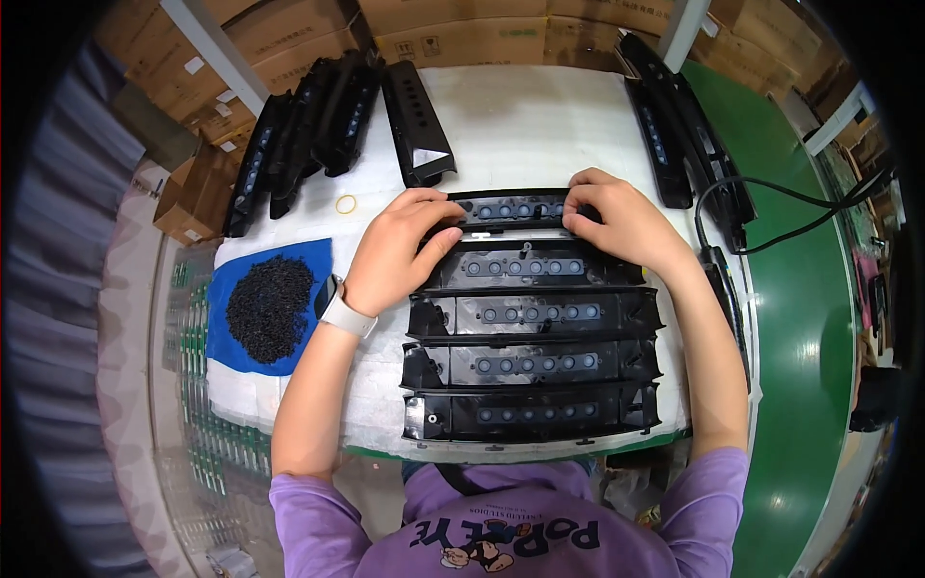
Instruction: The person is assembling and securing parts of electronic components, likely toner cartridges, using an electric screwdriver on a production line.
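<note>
A long black plastic housing (515, 196) lies crosswise in front of me, with a strip of round blue-grey buttons (523, 211) along its inside. My left hand (407, 241) is closed on its left end, fingertips at the strip and thumb by the near edge. At the other end, the bent fingers of my right hand (613, 218) press at the strip's right end and hide it. Nearer to me, several similar housings (451, 366) are stacked in a row, open side up, each with its own button strip (535, 365).
A blue sheet (323, 258) at the left carries a heap of small black screws (270, 306). More black housings stand at far left (299, 135) and far right (674, 125). A corded black tool (723, 289) lies beside my right arm. Cardboard boxes (462, 43) line the back.
</note>
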A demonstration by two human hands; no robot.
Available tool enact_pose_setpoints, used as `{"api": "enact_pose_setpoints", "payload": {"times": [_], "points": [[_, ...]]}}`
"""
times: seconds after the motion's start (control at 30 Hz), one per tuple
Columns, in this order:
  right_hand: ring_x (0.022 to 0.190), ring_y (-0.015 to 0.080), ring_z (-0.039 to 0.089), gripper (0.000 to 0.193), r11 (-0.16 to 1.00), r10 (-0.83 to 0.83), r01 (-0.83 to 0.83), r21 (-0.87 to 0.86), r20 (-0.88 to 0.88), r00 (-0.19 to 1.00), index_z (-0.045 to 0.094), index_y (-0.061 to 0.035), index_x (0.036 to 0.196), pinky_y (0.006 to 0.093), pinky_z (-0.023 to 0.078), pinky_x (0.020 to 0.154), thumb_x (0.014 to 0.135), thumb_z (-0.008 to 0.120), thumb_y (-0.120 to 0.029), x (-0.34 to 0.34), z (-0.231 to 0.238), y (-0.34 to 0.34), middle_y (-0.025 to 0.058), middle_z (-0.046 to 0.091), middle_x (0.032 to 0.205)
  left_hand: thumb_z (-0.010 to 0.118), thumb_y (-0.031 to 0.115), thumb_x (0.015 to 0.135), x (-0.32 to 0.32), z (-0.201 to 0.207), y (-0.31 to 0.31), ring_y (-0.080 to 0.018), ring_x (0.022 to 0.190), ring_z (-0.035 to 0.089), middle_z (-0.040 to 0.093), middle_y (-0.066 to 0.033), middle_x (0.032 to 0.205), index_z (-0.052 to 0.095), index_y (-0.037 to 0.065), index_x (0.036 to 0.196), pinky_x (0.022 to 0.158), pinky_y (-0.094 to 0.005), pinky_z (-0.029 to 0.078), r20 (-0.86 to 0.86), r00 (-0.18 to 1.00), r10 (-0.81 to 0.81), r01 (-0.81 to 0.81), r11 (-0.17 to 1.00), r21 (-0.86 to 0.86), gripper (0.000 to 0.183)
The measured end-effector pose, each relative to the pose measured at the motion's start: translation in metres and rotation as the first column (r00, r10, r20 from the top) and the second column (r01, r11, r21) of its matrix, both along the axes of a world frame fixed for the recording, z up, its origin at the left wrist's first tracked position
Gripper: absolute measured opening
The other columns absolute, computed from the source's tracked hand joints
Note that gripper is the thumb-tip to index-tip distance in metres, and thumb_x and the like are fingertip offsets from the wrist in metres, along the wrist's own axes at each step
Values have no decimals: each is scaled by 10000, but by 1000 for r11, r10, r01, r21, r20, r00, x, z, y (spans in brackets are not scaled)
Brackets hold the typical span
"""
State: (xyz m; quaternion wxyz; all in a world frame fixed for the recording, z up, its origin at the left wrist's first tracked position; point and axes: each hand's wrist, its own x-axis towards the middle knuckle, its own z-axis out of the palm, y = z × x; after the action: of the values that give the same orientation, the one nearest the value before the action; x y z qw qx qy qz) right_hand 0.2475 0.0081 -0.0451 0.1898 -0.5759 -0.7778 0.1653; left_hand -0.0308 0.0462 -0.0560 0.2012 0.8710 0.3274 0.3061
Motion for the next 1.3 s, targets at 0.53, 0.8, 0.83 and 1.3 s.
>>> {"api": "enact_pose_setpoints", "payload": {"times": [0.53,0.8,0.83,1.3], "points": [[877,293,619,162,984,2,-29,173,153,988,641,-52,932,397,493,766,795,556,-66,-1,0,2,115,656,892,686,84,696,1,-6,-1,-307,973,555,621,-140,918,613,-11,927,859,-370,462,-125,988,-91,107,985,133,260],[879,327,604,221,988,15,-35,151,129,992,626,-27,974,389,482,785,774,538,11,-1,-1,3,144,640,923,679,71,699,2,-10,-2,-306,972,547,610,-136,945,606,-19,935,857,-364,459,-133,987,-88,110,980,168,263],[877,327,604,228,987,18,-38,159,125,992,626,-27,977,389,481,789,777,528,22,-1,-2,3,143,639,923,681,71,702,2,-10,-2,-306,976,546,609,-135,949,605,-18,937,857,-364,459,-137,987,-88,111,980,168,262],[872,295,612,194,979,12,-43,197,156,988,638,-57,944,391,498,755,798,512,-36,-1,-6,2,115,643,871,671,108,728,3,-12,-2,-289,965,544,607,-117,942,619,-9,917,839,-361,468,-140,987,-80,107,975,195,228]]}}
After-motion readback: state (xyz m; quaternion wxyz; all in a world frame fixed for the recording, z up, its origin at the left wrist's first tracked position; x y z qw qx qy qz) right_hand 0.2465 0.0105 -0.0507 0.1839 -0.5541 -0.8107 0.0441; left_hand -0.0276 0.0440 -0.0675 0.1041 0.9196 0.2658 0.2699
